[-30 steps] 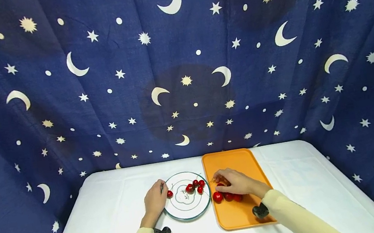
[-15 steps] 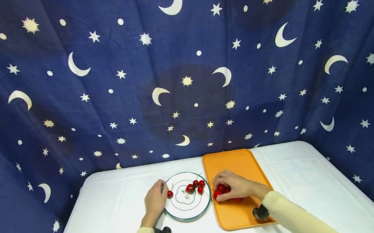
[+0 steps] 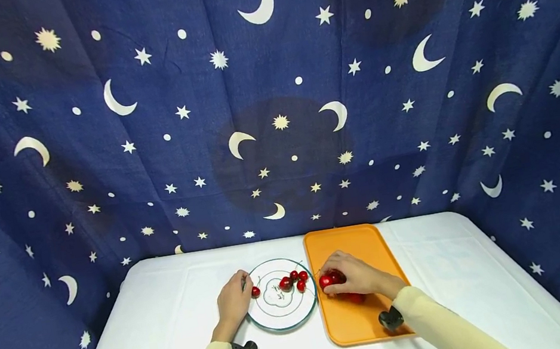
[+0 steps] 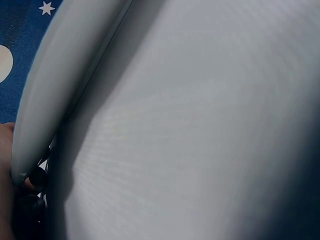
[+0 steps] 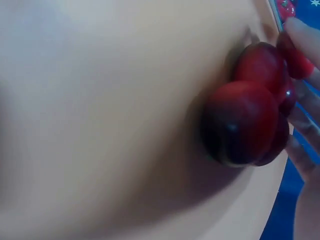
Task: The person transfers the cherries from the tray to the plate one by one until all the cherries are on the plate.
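Observation:
In the head view my left hand [image 3: 233,299] holds the left rim of a white plate [image 3: 280,322] with a green edge. Several red cherries [image 3: 301,286] with stems lie on the plate, one beside the left fingers. A larger red fruit [image 3: 285,284] lies among them. My right hand [image 3: 351,272] is over the orange tray [image 3: 357,326], gripping a round red plum-like fruit [image 3: 325,281] between thumb and fingers. In the right wrist view this held fruit [image 5: 300,65] shows between the fingertips, beside several dark red fruits [image 5: 240,122] on the tray. The right hand partly covers them in the head view.
The plate and tray stand side by side on a white-covered table [image 3: 168,300]. A blue curtain [image 3: 277,157] with moons and stars hangs behind and around it. Each wrist wears a black camera mount, the right one [image 3: 390,319] low over the tray.
The right hand has come down onto the fruits, closed its fingers round one and shifted it slightly back from the front of the group. The left hand stays at the plate.

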`<state>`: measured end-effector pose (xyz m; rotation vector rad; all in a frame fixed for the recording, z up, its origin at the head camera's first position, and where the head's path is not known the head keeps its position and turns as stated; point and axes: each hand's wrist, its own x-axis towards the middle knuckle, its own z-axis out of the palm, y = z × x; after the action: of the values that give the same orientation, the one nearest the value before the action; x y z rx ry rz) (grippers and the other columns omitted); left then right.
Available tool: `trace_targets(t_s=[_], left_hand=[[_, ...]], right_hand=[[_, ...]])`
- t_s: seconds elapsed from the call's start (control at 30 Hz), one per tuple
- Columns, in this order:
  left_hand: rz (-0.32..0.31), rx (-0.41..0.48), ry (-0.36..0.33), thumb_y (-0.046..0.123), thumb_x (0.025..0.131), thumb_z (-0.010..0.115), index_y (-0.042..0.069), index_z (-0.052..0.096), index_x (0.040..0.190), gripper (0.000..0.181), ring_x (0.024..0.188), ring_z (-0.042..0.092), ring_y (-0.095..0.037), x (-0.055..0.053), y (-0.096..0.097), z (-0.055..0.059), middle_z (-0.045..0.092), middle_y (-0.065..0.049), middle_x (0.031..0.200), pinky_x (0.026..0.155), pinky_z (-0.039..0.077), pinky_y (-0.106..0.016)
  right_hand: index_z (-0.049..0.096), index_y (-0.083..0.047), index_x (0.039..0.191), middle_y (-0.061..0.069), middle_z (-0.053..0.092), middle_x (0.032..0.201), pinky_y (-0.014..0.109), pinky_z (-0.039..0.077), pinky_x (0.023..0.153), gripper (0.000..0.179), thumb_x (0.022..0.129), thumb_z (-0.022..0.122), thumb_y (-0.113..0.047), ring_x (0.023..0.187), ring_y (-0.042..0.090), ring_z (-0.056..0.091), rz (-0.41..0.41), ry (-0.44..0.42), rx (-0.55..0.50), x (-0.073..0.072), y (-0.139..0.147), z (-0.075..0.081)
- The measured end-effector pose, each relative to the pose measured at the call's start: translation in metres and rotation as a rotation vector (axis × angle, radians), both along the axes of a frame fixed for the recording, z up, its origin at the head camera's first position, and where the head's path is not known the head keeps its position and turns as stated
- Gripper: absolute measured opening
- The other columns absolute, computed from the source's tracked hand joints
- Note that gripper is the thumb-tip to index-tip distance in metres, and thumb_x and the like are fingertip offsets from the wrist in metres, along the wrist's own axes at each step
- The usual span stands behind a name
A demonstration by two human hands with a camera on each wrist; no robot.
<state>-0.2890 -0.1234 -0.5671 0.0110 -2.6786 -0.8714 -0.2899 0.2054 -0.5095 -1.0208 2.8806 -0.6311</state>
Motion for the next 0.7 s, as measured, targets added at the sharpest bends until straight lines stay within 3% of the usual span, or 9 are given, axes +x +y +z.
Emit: trace_targets(t_s=[0.4,0.7], left_hand=[[-0.003,-0.012,0.024,0.021,0.099,0.058,0.011,0.069,0.1,0.015,0.089,0.074,-0.036,0.002,-0.001,-0.002,0.076,-0.01,0.098,0.075,0.055,-0.05],[-0.005,-0.008,0.038,0.021,0.099,0.058,0.012,0.068,0.099,0.013,0.087,0.074,-0.035,0.001,0.0,-0.002,0.075,-0.008,0.095,0.073,0.054,-0.049]], right_hand=[[0.068,-0.018,0.123,0.0,0.068,0.119,0.046,0.053,0.097,0.037,0.093,0.075,-0.038,0.108,0.018,0.058,-0.055,0.071,-0.038,-0.001,-0.005,0.001],[0.068,-0.019,0.125,-0.001,0.067,0.122,0.047,0.052,0.101,0.036,0.093,0.074,-0.036,0.11,0.016,0.057,-0.065,0.045,-0.066,0.001,-0.015,0.005]])
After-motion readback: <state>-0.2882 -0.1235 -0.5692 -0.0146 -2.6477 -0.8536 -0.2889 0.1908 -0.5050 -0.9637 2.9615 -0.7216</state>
